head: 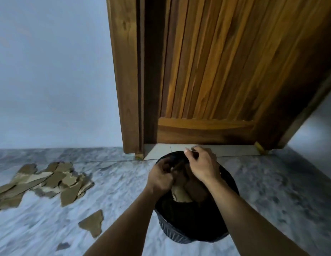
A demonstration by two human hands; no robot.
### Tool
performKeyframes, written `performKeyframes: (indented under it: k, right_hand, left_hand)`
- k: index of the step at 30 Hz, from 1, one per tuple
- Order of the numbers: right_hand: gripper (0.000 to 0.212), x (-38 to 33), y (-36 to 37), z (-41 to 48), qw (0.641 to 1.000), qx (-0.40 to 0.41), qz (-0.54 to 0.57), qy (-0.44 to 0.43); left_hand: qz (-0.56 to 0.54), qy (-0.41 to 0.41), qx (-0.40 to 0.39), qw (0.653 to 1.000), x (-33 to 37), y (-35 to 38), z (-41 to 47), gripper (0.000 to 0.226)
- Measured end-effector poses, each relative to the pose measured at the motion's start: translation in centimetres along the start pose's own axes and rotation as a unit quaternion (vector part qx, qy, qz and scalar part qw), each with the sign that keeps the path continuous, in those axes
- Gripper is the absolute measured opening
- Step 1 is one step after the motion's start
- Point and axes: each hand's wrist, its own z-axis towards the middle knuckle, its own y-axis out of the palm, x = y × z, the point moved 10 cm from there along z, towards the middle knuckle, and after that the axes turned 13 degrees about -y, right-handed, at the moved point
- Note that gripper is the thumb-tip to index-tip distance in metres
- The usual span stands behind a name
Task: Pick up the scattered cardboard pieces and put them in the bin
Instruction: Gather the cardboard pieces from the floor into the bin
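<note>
Both hands over bin (181,235): left hand (161,176) and right hand (201,165) curling closed, gripping cardboard (181,194); pieces (50,180) likely light, stiff, tearable; pinching edges seems best

Black round bin (194,230), lower centre, upright, brown cardboard (181,194) sticking up inside. Torn brown cardboard pile (42,182) flat on floor at left; two loose scraps (92,223) lower left.
</note>
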Motion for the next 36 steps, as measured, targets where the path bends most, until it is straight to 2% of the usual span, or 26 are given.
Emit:
performKeyframes:
  k: [2,4,7,10,13,16,19,22,25,27,29,34,36]
  right_hand:
    - [0.055,1.3,-0.3,-1.0,0.999,0.010,0.032,0.010]
    - [0.051,0.6,-0.5,-2.0,0.998,0.024,0.054,0.002]
    - [0.053,-3.4,1.2,-3.9,0.997,0.028,0.065,-0.034]
    - [0.054,-9.8,3.5,-6.0,0.989,0.053,0.079,-0.110]
    - [0.052,-16.6,7.5,-8.8,0.965,0.061,0.114,-0.228]
    - [0.058,-19.9,15.7,-11.8,0.960,-0.028,0.130,-0.247]
    - [0.074,-18.0,26.0,-14.4,0.967,-0.164,0.107,-0.164]
    - [0.099,-13.5,35.9,-17.1,0.951,-0.302,0.013,-0.065]
    - [0.123,-11.7,42.6,-18.0,0.936,-0.349,-0.006,-0.038]
    - [0.124,-12.3,46.2,-17.2,0.936,-0.346,-0.039,-0.055]
    - [0.121,-13.8,48.9,-15.4,0.939,-0.331,-0.062,-0.073]
    - [0.113,-18.4,53.9,-8.9,0.938,-0.303,-0.081,-0.147]
    - [0.113,-19.5,55.4,-6.7,0.934,-0.301,-0.086,-0.170]
  left_hand:
    - [0.075,0.019,0.054,0.996,-1.0,-1.1,-1.1,0.053]
    - [0.141,0.057,0.135,0.979,-1.5,-3.5,-2.8,0.042]
    - [0.140,0.090,0.236,0.957,-3.1,-7.9,-6.0,0.031]
    - [0.123,0.090,0.309,0.939,-5.7,-12.8,-8.6,0.029]
    - [0.174,0.054,0.329,0.927,-10.2,-18.0,-10.2,0.032]
    - [0.225,-0.018,0.368,0.902,-16.9,-24.8,-12.4,0.039]
    - [0.305,-0.114,0.429,0.843,-24.2,-31.6,-15.1,0.061]
    - [0.352,-0.239,0.445,0.788,-33.2,-38.3,-17.2,0.097]
    - [0.388,-0.281,0.429,0.766,-39.8,-44.4,-17.9,0.124]
    - [0.433,-0.278,0.418,0.749,-42.4,-47.5,-17.0,0.129]
    - [0.439,-0.272,0.429,0.741,-43.4,-49.6,-15.7,0.124]
    - [0.406,-0.278,0.437,0.753,-43.2,-54.7,-10.5,0.128]
    - [0.395,-0.255,0.453,0.757,-41.8,-57.4,-8.6,0.130]
